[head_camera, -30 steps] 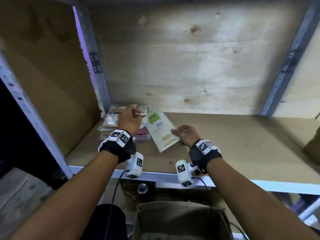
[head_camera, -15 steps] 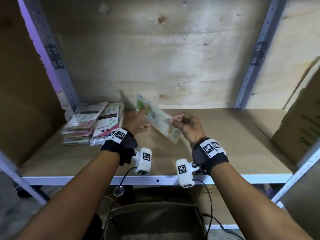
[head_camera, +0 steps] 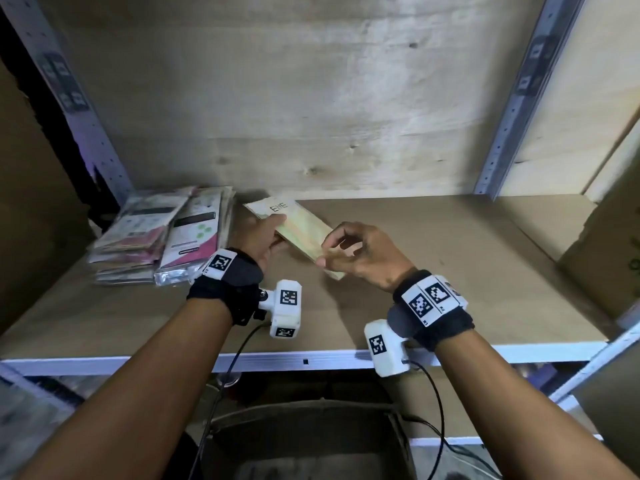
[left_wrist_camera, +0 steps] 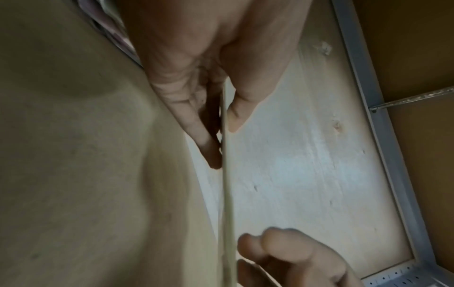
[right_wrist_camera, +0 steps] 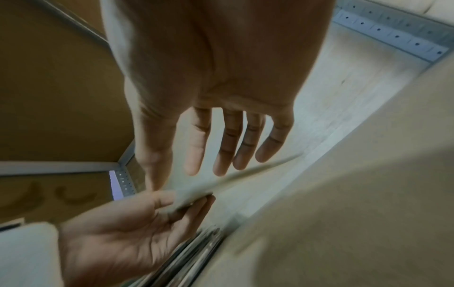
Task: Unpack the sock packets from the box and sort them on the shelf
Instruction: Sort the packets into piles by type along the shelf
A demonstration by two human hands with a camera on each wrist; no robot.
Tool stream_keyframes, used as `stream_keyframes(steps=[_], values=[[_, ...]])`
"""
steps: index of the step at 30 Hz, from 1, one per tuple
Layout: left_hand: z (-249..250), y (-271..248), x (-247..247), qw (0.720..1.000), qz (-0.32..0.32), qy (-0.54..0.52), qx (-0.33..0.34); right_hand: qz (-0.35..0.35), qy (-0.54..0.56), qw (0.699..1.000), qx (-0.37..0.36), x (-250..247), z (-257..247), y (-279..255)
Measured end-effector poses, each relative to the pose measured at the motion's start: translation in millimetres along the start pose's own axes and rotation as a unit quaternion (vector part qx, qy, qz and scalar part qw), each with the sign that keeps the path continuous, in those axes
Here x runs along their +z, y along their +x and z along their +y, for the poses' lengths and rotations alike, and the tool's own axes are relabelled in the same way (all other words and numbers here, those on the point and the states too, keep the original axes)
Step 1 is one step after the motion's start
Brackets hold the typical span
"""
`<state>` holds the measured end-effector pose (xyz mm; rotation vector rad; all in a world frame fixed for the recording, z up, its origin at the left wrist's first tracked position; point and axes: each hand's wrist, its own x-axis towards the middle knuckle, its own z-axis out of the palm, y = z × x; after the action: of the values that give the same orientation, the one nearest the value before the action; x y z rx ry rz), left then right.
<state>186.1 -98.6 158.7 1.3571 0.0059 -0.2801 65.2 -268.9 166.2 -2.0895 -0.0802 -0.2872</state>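
Note:
A pale yellow-green sock packet [head_camera: 301,226] hangs just above the shelf board [head_camera: 433,271], right of two stacks of sock packets [head_camera: 149,237]. My left hand [head_camera: 270,233] pinches its left edge between thumb and fingers; the left wrist view shows that pinch with the packet [left_wrist_camera: 227,213] edge-on. My right hand [head_camera: 332,251] hovers over the near end with relaxed fingers. In the right wrist view those fingers [right_wrist_camera: 221,155] stay straight above the packet [right_wrist_camera: 221,182], and only the thumb tip comes near it. The open cardboard box [head_camera: 304,441] sits below the shelf's front edge.
A plywood back wall closes the shelf, with grey metal uprights [head_camera: 512,109] at both sides. Another cardboard box [head_camera: 606,254] stands at the shelf's right end. Bare shelf board lies between the packet and that box. Wrist-camera cables hang past the shelf's white front rail [head_camera: 311,362].
The packet has gone from tilted up on edge to lying lower and flatter, right of the stacks. My right hand has loosened its pinch on the near end.

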Motion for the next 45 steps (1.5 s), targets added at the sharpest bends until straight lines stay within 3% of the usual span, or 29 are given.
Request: stream_keyframes(steps=[6,11,16,20,28,34,37,40,45], values=[[-13,-1,-12,0.999,0.013,0.046,-0.005,0.056,-0.002,0.995,0.076,-12,16,6],[-19,-6,-15,0.998,0.004,0.067,-0.009,0.002,0.071,0.981,0.181,-1,18,4],[-24,-10,-11,1.000,-0.013,0.019,-0.011,-0.041,0.142,0.967,0.208,-1,15,-3],[-21,-24,-5,0.996,-0.068,0.059,-0.019,-0.002,0.191,0.960,0.206,-2,17,-6],[-15,-47,-3,0.950,-0.197,0.231,-0.073,0.059,0.214,0.946,0.236,-5,22,-10],[-15,-45,4,0.951,-0.162,0.258,-0.054,0.041,0.169,0.946,0.275,-9,22,-9],[-18,-42,5,0.956,-0.115,0.264,-0.059,0.038,0.161,0.943,0.287,-11,25,-7],[-19,-41,1,0.939,-0.088,0.332,-0.035,0.035,0.076,0.954,0.290,-16,28,-5],[-18,-42,2,0.940,-0.079,0.329,-0.035,0.036,-0.050,0.957,0.283,-20,30,-3]])
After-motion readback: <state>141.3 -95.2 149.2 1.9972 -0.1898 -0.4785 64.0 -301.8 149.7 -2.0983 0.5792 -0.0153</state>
